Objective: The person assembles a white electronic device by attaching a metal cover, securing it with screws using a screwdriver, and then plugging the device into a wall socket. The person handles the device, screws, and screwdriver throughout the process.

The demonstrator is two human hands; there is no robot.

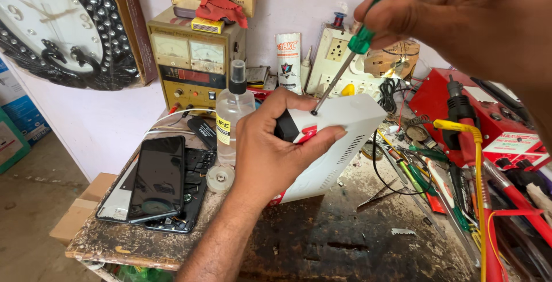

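- Left hand [270, 155] wrapped around the near end of a white box-shaped device [339, 144], thumb on its front face, fingers curled over the top edge; grip closed firm on the casing.
- White device tilted up off the worktop [322, 242], far end raised, vent slots showing along its side, red and black markings under the thumb.
- Right hand [460, 17] above and to the right of the white device, fingers pinched shut round the green handle of a screwdriver [359, 40].
- Screwdriver slanted down to the left, metal tip touching the top face of the white device near its black corner.
- Just left of the white device: clear spray bottle [233, 115] with a black nozzle, standing upright; a small roll of clear tape [220, 177] at its foot.
- Further left of the device: dark phone [158, 178] lying flat over an opened phone back, near the worktop edge.
- Behind the device, against the wall: yellow bench power supply [192, 57] with two dials, a red cloth [221, 6] on top.
- Right of the device: red station box [489, 115], a yellow cable [468, 138], and loose hand tools scattered close together.
- Far upper left of the device: ornate wall clock [52, 23], leaning against the wall.
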